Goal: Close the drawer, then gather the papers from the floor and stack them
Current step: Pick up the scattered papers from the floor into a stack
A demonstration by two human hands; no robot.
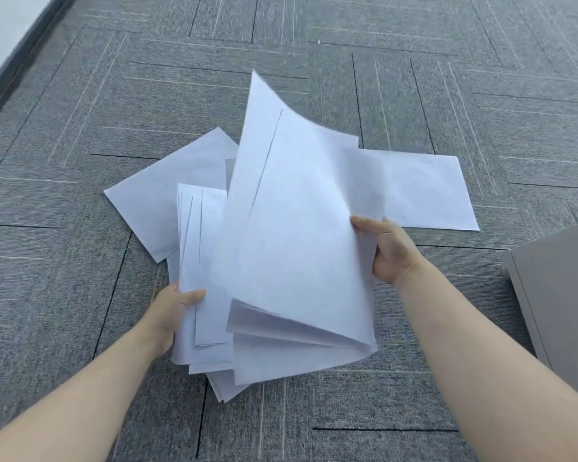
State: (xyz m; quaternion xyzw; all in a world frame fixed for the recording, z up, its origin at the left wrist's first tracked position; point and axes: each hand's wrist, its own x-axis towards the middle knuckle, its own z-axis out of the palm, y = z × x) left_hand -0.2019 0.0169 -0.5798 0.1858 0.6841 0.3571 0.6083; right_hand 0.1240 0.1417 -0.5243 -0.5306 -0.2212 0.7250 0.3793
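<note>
A loose bundle of white paper sheets is lifted above the grey carpet, its top sheets curving up and away from me. My right hand grips the bundle's right edge, thumb on top. At the left edge my left hand holds several uneven sheets, thumb pressed on the front. Two more sheets lie flat on the floor behind the bundle: one to the left and one to the right, both partly hidden by the held papers.
A grey cabinet corner juts in at the right edge, close to my right forearm. Grey carpet tiles cover the floor. A dark skirting strip and white wall run along the upper left.
</note>
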